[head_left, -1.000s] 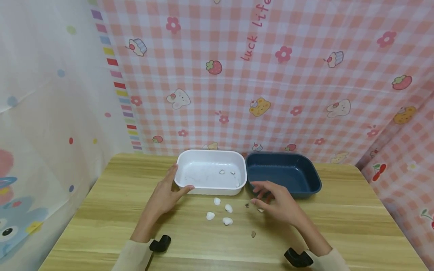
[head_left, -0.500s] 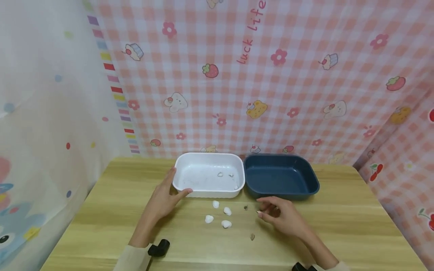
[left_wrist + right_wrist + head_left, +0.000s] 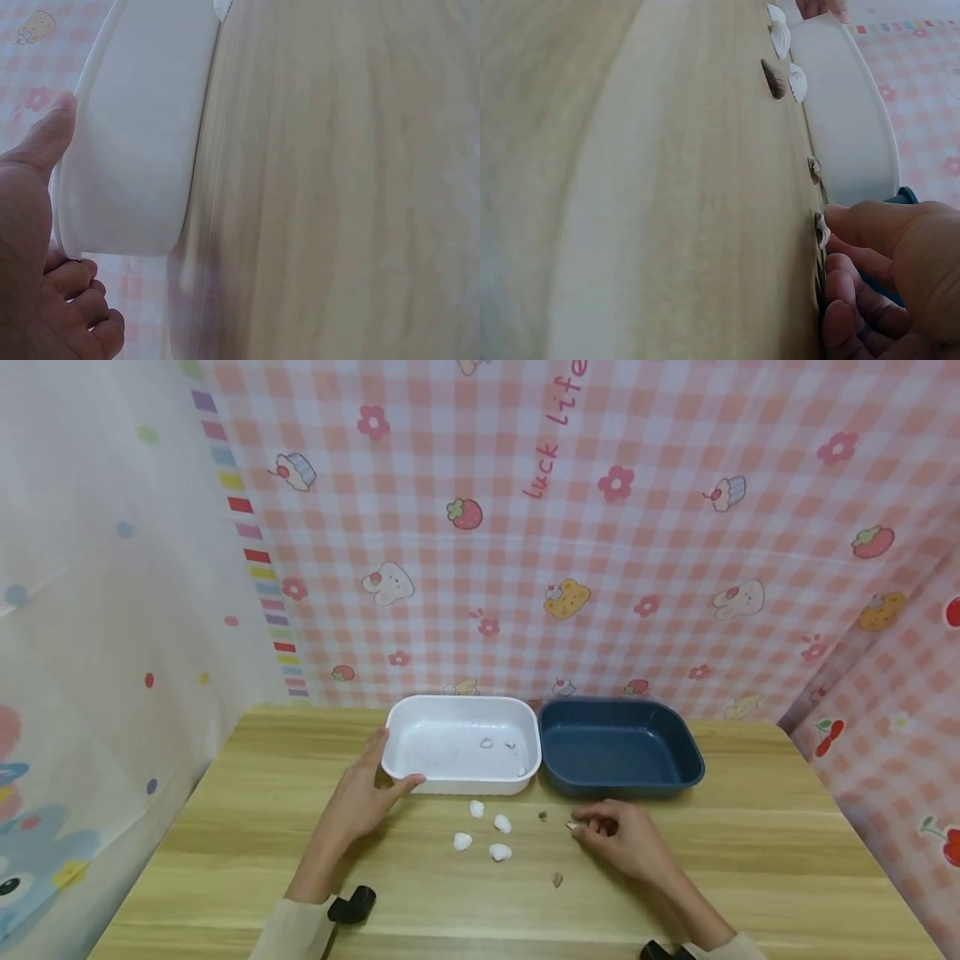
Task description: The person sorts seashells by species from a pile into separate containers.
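My left hand (image 3: 360, 799) grips the left front corner of a white plastic tray (image 3: 465, 786), thumb on its front rim. In the left wrist view the thumb (image 3: 54, 131) lies along the rim and the lower fingers curl near the end wall. Just in front of a dark blue tray (image 3: 622, 758), my right hand (image 3: 628, 842) pinches a small seashell (image 3: 571, 825) at the tabletop; the right wrist view shows this shell (image 3: 822, 231) at the thumb tip. Several white seashells (image 3: 500, 852) and two small brownish shells, one nearer (image 3: 557, 880) and one farther (image 3: 543, 816), lie left of that hand.
A few small shells (image 3: 487, 743) lie inside the white tray, toward its right side. Both trays stand side by side at the back of the wooden table (image 3: 772, 860), against a pink checked cloth (image 3: 525, 568).
My right hand has come down and toward me from the blue tray's front edge to the small shell, thumb and finger closing on it. My left hand stays on the white tray.
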Demonstrator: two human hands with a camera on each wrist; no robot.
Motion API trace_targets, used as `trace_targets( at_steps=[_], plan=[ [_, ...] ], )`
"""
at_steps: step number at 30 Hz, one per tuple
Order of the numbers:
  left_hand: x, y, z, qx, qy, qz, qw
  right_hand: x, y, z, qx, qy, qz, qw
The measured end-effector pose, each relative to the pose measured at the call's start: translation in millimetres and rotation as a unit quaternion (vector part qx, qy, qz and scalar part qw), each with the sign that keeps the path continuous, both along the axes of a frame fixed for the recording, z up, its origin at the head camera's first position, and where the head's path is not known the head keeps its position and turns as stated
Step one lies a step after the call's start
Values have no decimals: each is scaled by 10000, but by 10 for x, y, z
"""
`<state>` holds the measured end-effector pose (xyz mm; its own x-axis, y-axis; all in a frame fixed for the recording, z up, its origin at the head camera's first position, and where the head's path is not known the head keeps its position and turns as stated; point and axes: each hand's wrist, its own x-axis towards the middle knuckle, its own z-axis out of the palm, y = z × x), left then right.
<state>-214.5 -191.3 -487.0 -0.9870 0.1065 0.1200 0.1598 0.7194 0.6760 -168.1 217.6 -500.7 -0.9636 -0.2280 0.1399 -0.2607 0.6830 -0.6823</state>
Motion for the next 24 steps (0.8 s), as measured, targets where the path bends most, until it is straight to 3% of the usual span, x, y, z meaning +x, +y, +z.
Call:
trace_targets(
  at_steps=[16,24],
  plan=[
    [1,-2,-15,22,22,-35,10000,25,-59,-31,24,481,-408,9980],
    [-3,4,-17,25,-17,-19,10000,14,-72,-19,-188,65,-502,9985]
  ],
)
